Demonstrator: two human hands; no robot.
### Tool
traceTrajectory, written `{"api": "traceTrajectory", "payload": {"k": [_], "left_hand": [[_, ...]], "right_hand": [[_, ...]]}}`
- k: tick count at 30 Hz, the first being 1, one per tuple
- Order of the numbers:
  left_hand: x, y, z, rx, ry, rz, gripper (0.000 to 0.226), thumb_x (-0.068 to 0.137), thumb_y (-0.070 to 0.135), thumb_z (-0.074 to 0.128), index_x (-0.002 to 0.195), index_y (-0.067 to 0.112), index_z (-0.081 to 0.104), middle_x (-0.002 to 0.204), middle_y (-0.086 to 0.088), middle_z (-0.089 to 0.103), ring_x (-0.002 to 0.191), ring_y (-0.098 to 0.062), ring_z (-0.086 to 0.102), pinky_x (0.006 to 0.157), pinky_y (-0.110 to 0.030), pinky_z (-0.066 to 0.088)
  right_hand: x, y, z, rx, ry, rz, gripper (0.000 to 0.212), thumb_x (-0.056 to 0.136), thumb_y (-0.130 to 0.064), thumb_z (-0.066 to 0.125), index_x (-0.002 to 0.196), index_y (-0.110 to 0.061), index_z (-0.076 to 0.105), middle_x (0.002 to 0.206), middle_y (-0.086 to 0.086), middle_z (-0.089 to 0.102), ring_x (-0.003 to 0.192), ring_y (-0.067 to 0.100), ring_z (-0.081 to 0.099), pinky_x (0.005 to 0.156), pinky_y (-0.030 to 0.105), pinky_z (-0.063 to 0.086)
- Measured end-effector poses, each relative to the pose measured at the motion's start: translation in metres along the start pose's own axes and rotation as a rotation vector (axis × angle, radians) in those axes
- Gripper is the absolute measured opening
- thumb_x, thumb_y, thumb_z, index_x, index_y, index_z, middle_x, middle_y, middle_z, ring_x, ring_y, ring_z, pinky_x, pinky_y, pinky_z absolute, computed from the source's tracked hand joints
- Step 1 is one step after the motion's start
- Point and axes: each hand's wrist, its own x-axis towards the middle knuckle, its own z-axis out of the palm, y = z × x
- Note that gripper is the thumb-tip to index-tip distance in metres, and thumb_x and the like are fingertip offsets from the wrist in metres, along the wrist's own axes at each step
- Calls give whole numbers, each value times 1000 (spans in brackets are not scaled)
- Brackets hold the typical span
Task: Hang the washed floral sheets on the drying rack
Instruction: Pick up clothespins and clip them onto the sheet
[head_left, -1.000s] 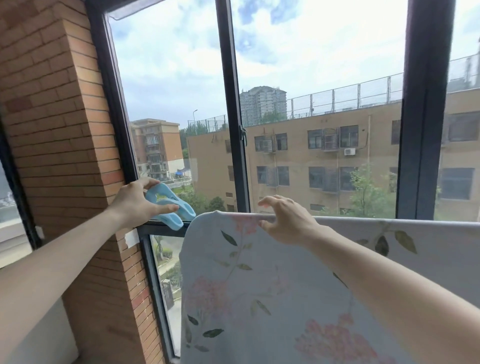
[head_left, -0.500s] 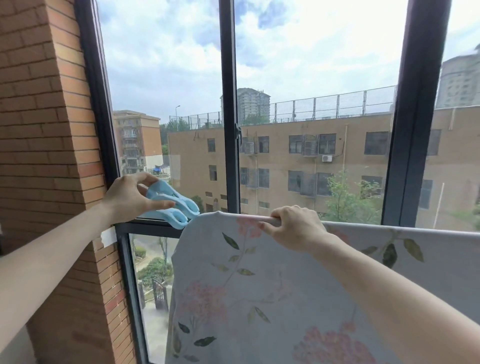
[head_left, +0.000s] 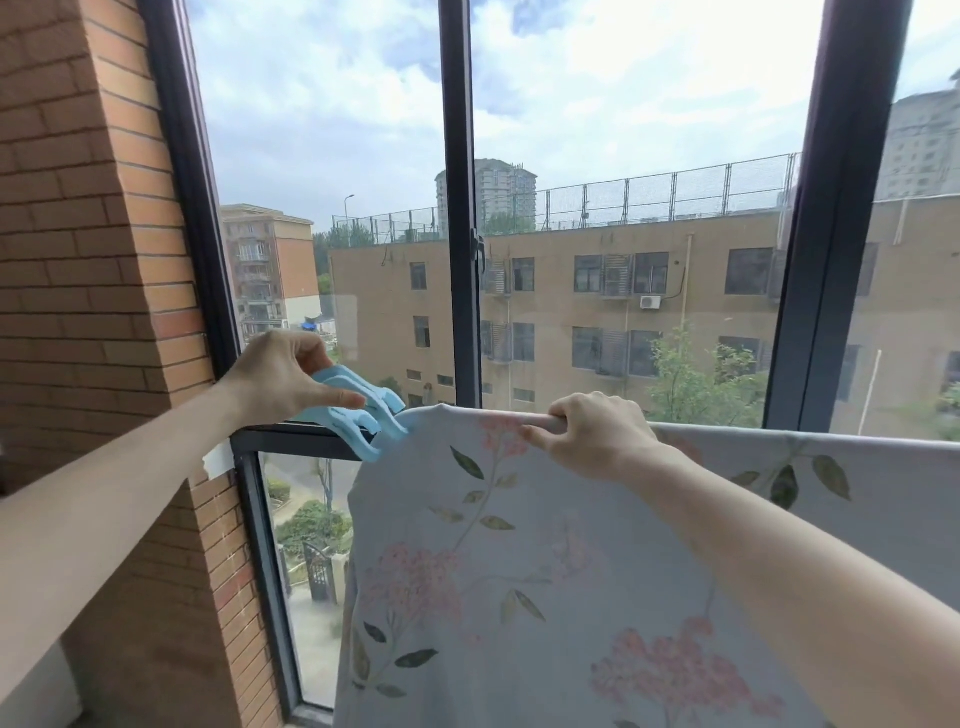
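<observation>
A dark-framed window (head_left: 460, 208) fills the view, looking out on tan apartment blocks (head_left: 597, 312) under a cloudy sky, with a red brick wall (head_left: 88, 260) at its left edge. In front of the glass, a pale floral sheet (head_left: 519, 597), printed with pink blossoms and green leaves, hangs draped over a horizontal rail that is hidden under the fabric except where the cloth wraps it. The person's right hand (head_left: 597, 441) grips the covered rail near the sheet's left end, fingers curled over the top edge. The left hand (head_left: 280, 379) pinches a large light-blue plastic clothes clip (head_left: 358, 410) between thumb and fingers, its open end touching the sheet's upper left corner, just beside the window's lower crossbar (head_left: 296, 439).
</observation>
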Motion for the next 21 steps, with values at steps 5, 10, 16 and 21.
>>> {"api": "traceTrajectory", "payload": {"k": [5,10,16,21], "left_hand": [[8,0,3,-47,-76,-5,47,50,46,98,70,10,74,68,-4,74,58,-13,58,57,-29,52],[11,1,11,-70,-160,11,38,56,34,98,76,10,76,72,-2,76,58,-8,63,55,-19,52],[9,-8,14,-132,-154,-16,39,58,28,95,85,6,77,79,-3,79,65,-11,70,60,-18,57],[6,-14,16,-151,-135,-28,39,55,34,96,81,12,77,78,-3,78,68,-15,69,68,-31,59]], "right_hand": [[1,-2,-2,7,-53,14,56,93,-76,44,72,-28,65,73,-8,64,71,14,58,63,32,39],[2,-3,-5,-7,-83,36,54,90,-80,45,75,-32,64,75,-8,65,71,13,60,63,32,43],[0,-2,-5,-15,-84,47,58,90,-81,45,85,-30,71,76,-8,66,72,14,62,65,31,48],[1,-3,-5,-32,-70,45,58,90,-82,42,76,-30,66,77,-8,66,72,13,61,61,31,41]]}}
